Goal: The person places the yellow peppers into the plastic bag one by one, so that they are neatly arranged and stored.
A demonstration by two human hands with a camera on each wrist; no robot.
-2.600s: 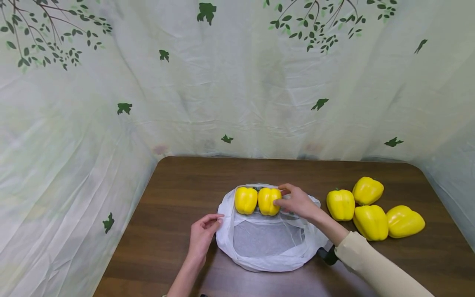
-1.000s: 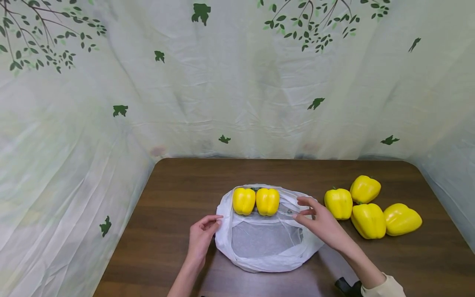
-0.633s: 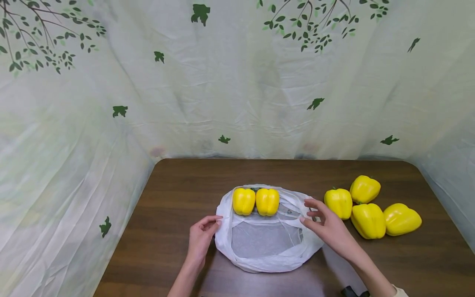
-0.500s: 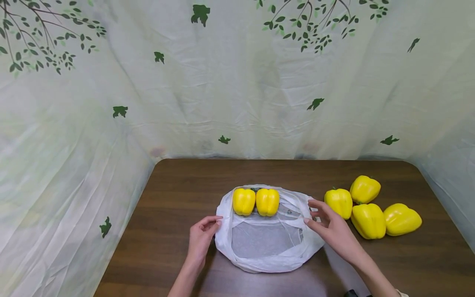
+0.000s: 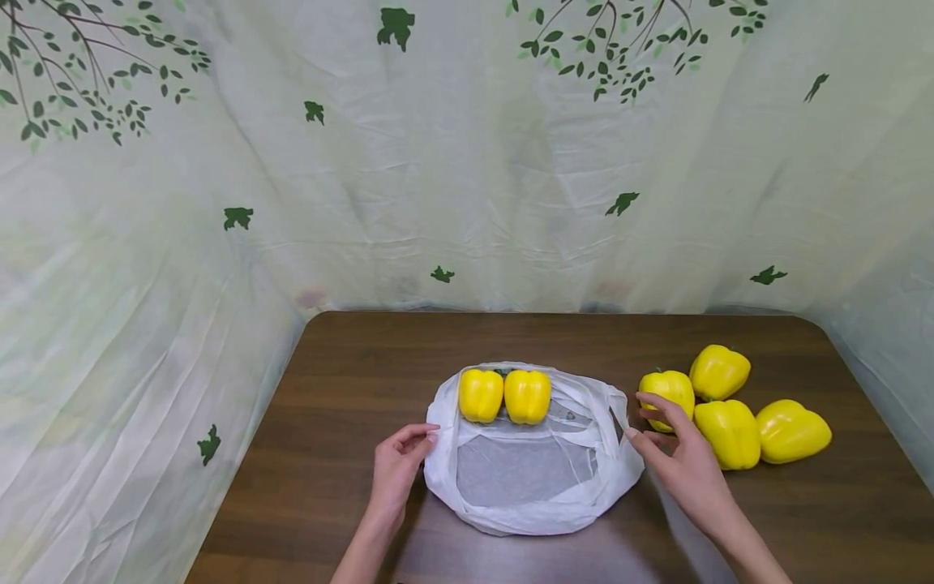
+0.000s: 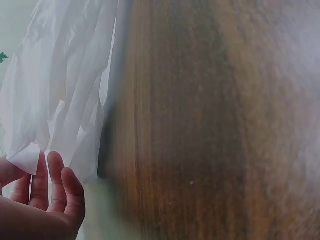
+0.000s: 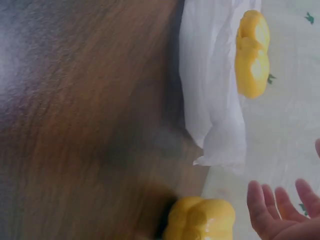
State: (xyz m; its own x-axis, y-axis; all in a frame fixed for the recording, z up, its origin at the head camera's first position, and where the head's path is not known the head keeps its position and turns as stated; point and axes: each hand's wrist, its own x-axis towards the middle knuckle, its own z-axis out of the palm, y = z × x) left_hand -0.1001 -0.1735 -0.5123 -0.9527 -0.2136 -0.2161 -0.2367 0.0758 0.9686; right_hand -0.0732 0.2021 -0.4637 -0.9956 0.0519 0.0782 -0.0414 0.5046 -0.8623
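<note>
1. I see the left hand [image 5: 396, 462] at the left side of the white bag [image 5: 518, 519]. The thumb and a finger pinch the thin edge, so this hand has a grip on the bag.
2. In my left wrist view, a bit of the bag is caught by the thumb, and the other fingers are a little bent.
3. I see the right hand [image 5: 684, 462] between the bag and the loose peppers. Its fingers are spread and loose, and it holds nothing. In my head view it hides part of the left loose pepper [image 5: 676, 386]. I cannot tell if it touches that one.
4. The white bag sits in the middle of the brown table [image 5: 365, 389], with its mouth spread wide and facing up.
5. Two yellow peppers are in the bag, side by side at the far edge: a left one [image 5: 480, 397] and a right one [image 5: 528, 397].
6. The other loose peppers are on the right of the table: the back one [image 5: 719, 373], the front one [image 5: 728, 435] and the far right one [image 5: 795, 431]. All four lie close together.
7. Behind the table I see a pale cloth [image 5: 496, 162] with green leaves [image 5: 396, 27] on it.
</note>
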